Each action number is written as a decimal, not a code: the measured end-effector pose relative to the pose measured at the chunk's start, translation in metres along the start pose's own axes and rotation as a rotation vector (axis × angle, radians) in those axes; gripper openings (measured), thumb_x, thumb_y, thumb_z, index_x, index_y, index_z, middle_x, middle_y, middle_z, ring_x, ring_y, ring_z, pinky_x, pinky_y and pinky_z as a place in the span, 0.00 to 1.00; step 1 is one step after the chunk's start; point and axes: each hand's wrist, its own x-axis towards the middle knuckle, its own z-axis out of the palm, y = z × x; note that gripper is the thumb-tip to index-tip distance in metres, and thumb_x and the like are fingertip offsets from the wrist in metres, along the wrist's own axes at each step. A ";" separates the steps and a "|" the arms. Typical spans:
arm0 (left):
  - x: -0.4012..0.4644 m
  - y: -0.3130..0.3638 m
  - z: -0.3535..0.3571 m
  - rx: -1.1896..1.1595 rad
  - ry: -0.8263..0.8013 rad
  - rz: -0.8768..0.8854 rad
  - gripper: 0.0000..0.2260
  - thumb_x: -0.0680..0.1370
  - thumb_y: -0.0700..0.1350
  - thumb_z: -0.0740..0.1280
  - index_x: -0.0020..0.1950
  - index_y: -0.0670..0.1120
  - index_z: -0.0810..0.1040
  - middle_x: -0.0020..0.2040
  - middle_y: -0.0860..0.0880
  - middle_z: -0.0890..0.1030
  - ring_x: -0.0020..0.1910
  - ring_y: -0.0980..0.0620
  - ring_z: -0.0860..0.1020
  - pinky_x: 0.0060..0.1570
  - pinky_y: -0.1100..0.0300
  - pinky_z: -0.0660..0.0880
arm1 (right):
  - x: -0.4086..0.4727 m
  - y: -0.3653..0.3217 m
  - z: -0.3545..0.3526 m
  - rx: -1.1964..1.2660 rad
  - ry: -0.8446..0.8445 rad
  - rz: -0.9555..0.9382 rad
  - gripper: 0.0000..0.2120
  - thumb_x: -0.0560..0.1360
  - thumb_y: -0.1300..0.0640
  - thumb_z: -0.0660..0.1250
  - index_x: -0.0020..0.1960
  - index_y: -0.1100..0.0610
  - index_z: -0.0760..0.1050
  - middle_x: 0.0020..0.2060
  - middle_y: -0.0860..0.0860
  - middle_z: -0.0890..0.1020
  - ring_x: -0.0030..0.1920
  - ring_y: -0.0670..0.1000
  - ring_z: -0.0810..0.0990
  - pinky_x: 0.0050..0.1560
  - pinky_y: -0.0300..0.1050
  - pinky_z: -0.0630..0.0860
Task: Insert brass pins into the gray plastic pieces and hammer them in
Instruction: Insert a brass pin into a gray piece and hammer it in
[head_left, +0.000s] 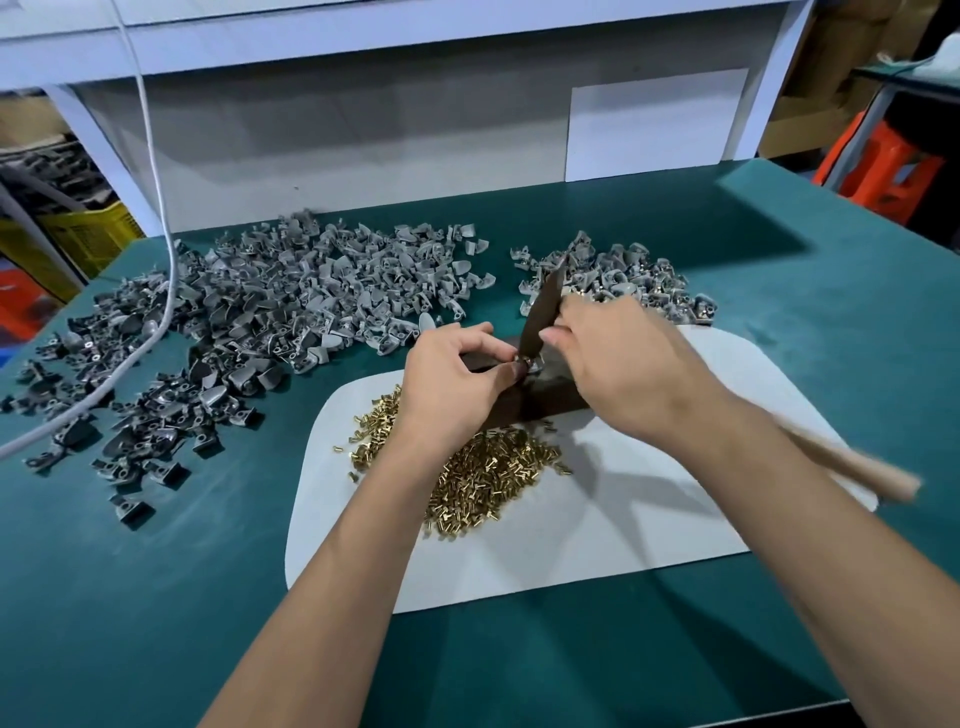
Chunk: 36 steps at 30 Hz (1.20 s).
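Hammering step, I judge: left hand (457, 374) pinches gray piece (531, 364) on dark block (550, 400); right hand (618, 358) grips hammer (543, 306) (blurred). Next: strike pin squarely w/o hitting fingertips.

No legible text anywhere.

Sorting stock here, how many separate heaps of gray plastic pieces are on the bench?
2: large pile spreading across the left, and smaller pile far right, beyond the right hand, which hides part.
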 end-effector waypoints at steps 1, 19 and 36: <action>-0.001 0.002 0.000 0.004 0.001 -0.001 0.09 0.71 0.38 0.79 0.40 0.53 0.87 0.66 0.43 0.81 0.65 0.55 0.78 0.71 0.51 0.71 | -0.001 0.000 0.000 -0.036 -0.054 0.006 0.08 0.85 0.48 0.56 0.50 0.50 0.68 0.40 0.53 0.76 0.42 0.61 0.76 0.42 0.51 0.72; -0.002 0.004 -0.002 0.001 -0.011 -0.035 0.08 0.72 0.38 0.79 0.42 0.52 0.87 0.69 0.40 0.78 0.70 0.57 0.74 0.71 0.60 0.67 | -0.004 -0.003 0.011 -0.055 0.073 0.024 0.11 0.85 0.48 0.56 0.51 0.54 0.71 0.36 0.54 0.75 0.40 0.64 0.78 0.39 0.52 0.70; -0.001 0.002 -0.002 -0.038 -0.018 -0.012 0.10 0.72 0.37 0.78 0.40 0.52 0.87 0.62 0.42 0.83 0.69 0.59 0.75 0.72 0.55 0.69 | 0.005 -0.007 -0.004 -0.095 0.313 0.094 0.09 0.84 0.49 0.57 0.49 0.52 0.71 0.34 0.52 0.71 0.35 0.59 0.67 0.37 0.49 0.65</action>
